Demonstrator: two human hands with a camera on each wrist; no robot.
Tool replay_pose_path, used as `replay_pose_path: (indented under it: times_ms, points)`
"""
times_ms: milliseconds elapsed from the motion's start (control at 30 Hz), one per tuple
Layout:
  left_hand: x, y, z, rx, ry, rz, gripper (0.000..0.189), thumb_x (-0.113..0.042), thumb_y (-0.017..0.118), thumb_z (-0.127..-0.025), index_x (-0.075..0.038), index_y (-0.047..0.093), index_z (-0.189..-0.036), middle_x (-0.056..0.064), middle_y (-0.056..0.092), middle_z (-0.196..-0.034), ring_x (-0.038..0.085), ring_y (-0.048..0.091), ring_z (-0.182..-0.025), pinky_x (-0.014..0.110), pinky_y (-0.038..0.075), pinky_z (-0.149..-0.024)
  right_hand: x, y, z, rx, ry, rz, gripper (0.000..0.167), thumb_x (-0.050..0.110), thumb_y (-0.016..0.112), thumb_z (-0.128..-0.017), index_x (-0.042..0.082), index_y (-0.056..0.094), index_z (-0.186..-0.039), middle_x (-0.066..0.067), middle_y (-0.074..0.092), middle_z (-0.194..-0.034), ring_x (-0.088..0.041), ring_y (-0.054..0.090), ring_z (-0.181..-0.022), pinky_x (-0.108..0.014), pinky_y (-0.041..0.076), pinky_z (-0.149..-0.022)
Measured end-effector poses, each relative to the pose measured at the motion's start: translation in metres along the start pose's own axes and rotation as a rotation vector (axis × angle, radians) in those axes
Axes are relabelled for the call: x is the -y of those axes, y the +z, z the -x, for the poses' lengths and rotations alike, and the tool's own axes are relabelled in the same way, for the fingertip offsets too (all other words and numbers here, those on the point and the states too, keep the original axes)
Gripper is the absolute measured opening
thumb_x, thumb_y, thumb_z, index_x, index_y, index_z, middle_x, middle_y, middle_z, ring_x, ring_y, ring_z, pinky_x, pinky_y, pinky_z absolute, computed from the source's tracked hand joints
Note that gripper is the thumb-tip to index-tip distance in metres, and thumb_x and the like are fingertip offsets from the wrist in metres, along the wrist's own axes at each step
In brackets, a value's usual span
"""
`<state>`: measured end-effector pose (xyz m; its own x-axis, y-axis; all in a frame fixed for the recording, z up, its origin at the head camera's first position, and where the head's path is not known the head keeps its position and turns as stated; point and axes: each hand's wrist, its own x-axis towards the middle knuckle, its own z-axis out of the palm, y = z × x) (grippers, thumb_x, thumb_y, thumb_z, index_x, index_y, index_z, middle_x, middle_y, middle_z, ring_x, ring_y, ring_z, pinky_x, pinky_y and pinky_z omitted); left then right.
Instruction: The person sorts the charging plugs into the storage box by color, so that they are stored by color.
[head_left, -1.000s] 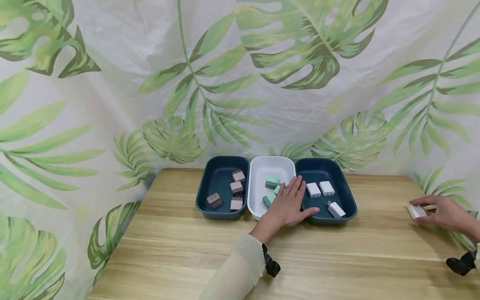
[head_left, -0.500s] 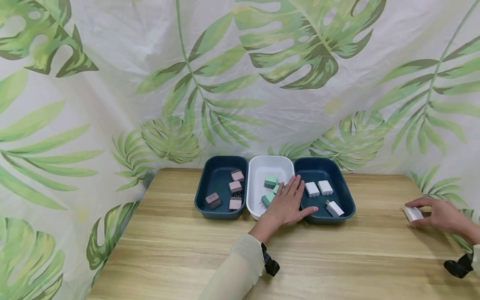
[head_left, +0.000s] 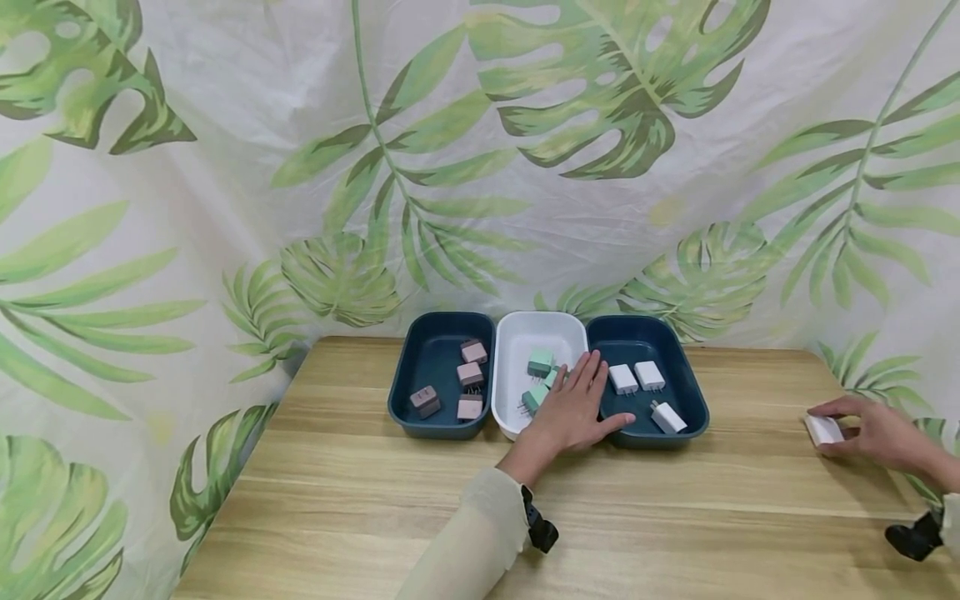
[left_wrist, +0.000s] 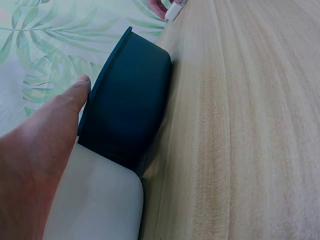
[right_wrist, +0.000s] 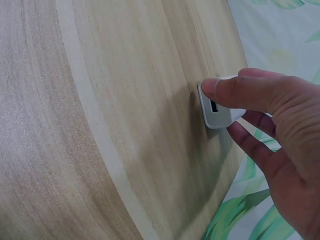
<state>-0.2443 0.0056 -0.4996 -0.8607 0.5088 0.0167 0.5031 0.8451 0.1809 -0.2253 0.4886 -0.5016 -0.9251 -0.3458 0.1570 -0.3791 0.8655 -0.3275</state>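
Observation:
My right hand (head_left: 885,433) pinches a white USB wall charger (head_left: 823,430) between thumb and fingers at the right end of the table. The right wrist view shows the dark USB slot in the face of this charger (right_wrist: 216,107), which is at or just above the wood. My left hand (head_left: 573,408) lies with straight, spread fingers over the white tray (head_left: 517,329) and the near rim of the right dark blue tray (head_left: 693,383). Beneath and beside it, several green chargers (head_left: 540,362) are partly hidden. Three white chargers (head_left: 649,376) lie in the right blue tray.
Left of the white tray, another dark blue tray (head_left: 420,358) holds several pinkish-brown chargers (head_left: 471,373). All three trays stand side by side at the back of the wooden table (head_left: 337,500). A leaf-patterned cloth (head_left: 450,167) hangs behind.
My right hand has shifted slightly left and nearer with the white charger in its grip. My left hand stays in place on the trays. The whole head view has drifted a little.

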Motion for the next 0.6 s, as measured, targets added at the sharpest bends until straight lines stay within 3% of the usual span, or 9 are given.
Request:
replay_pose_path:
  times_ms: [600]
  points:
    - [-0.0002,-0.0004,0.0006,-0.006,0.008,-0.003,0.098,-0.080,0.030,-0.102,-0.013,0.015,-0.172,0.006,0.003,-0.180,0.020,-0.002,-0.165,0.048,0.010,-0.133,0.0077,0.0003,0.0068,0.003,-0.030,-0.025,0.052,0.009,0.100,-0.064,-0.006,0.078,-0.109,-0.016,0.072,-0.101,0.017,0.050,-0.088,-0.017,0.052,-0.061]
